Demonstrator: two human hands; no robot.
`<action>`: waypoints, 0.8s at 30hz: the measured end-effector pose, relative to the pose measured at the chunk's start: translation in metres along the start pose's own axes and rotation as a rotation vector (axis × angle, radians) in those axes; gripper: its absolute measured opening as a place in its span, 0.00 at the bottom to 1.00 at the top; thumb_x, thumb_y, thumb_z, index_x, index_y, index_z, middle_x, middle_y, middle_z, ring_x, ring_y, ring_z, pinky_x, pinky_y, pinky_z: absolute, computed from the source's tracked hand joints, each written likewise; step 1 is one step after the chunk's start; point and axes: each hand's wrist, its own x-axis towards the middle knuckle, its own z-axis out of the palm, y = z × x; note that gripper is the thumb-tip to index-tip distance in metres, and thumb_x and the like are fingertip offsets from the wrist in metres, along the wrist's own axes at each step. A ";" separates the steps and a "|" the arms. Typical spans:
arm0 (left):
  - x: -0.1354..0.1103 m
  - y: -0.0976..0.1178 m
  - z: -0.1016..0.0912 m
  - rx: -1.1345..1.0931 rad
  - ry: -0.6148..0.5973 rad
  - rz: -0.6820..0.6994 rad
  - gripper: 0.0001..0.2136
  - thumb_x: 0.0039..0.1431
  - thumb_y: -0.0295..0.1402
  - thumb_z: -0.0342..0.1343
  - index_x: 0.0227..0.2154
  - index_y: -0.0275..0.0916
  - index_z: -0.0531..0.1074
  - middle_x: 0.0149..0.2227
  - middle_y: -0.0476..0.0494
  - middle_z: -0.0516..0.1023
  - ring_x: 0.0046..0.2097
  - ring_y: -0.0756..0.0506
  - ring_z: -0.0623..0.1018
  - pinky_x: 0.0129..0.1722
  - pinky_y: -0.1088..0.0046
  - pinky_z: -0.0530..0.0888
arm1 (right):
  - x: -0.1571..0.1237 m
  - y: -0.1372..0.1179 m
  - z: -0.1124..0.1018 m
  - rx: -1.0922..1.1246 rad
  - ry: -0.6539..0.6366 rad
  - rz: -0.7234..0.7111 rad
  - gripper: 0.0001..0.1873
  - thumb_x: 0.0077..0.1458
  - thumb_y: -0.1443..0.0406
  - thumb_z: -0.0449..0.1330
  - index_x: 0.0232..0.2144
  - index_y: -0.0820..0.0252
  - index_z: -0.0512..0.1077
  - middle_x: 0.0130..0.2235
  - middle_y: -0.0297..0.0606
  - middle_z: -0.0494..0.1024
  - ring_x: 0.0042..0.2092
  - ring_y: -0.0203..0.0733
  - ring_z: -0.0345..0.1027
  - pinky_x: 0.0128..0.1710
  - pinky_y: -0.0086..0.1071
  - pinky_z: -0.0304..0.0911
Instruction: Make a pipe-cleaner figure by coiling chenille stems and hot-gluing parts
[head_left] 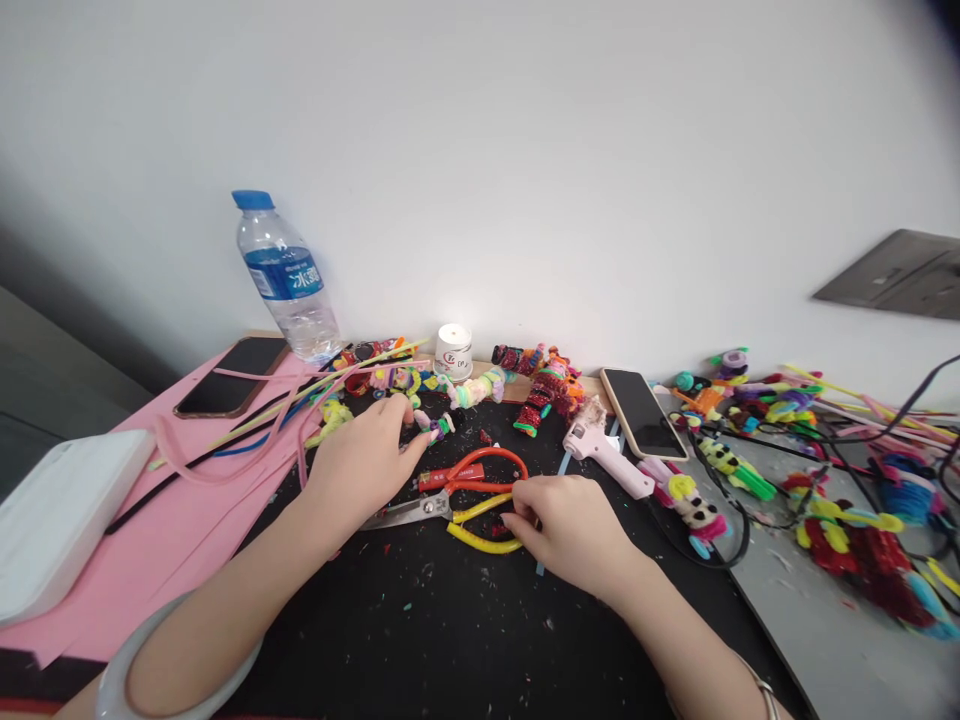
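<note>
My left hand (367,450) reaches to the back of the black mat, thumb and forefinger closed at a small white, purple and green pipe-cleaner piece (437,427). My right hand (570,525) rests at the mat's middle with its fingers curled, beside the yellow handle of the scissors (412,512). What those fingers hold, if anything, is hidden. The scissors have one orange and one yellow loop, and their blades point left under my left hand. A small red packet (457,477) lies behind the orange loop. Dark red scraps lie near my right fingertips.
Along the wall stand a water bottle (289,275), a paper cup (454,350) and pipe-cleaner figures (551,390). A pink glue gun (607,458) and a phone (641,412) lie right. Left are another phone (232,375), pink sheets (120,560) and a white box (71,520). Cables cross the right side.
</note>
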 end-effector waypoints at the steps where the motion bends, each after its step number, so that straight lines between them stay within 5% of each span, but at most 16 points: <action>1: 0.000 0.000 0.001 0.025 -0.007 -0.024 0.13 0.56 0.44 0.51 0.35 0.39 0.65 0.37 0.42 0.76 0.34 0.40 0.76 0.25 0.71 0.60 | 0.000 0.000 -0.001 0.010 0.001 0.010 0.11 0.53 0.65 0.59 0.21 0.58 0.63 0.23 0.31 0.72 0.25 0.35 0.63 0.25 0.29 0.42; 9: -0.003 -0.001 0.013 0.117 -0.146 -0.040 0.17 0.57 0.46 0.48 0.40 0.37 0.64 0.43 0.39 0.71 0.38 0.39 0.76 0.26 0.70 0.65 | -0.001 0.015 -0.021 0.140 0.018 0.036 0.10 0.59 0.69 0.48 0.28 0.57 0.66 0.25 0.30 0.71 0.27 0.35 0.63 0.27 0.28 0.49; 15: -0.001 -0.001 0.018 0.087 -0.170 0.017 0.10 0.62 0.38 0.43 0.37 0.39 0.65 0.41 0.41 0.70 0.36 0.42 0.75 0.26 0.71 0.64 | -0.010 0.057 -0.026 0.003 0.356 0.379 0.14 0.51 0.67 0.53 0.43 0.59 0.65 0.40 0.41 0.72 0.42 0.46 0.66 0.40 0.34 0.58; 20: 0.002 -0.001 0.022 -0.119 -0.131 -0.013 0.06 0.62 0.35 0.42 0.34 0.39 0.61 0.34 0.40 0.73 0.37 0.39 0.75 0.30 0.68 0.65 | -0.012 0.073 -0.013 -0.206 0.219 0.625 0.24 0.47 0.65 0.54 0.49 0.65 0.63 0.47 0.51 0.67 0.47 0.57 0.64 0.41 0.42 0.60; 24: 0.004 0.000 0.027 -0.582 -0.071 -0.115 0.07 0.60 0.37 0.47 0.34 0.41 0.56 0.29 0.47 0.74 0.29 0.44 0.74 0.30 0.69 0.67 | -0.008 0.071 -0.007 -0.229 0.158 0.720 0.25 0.49 0.62 0.53 0.50 0.64 0.62 0.47 0.52 0.67 0.46 0.57 0.66 0.39 0.41 0.60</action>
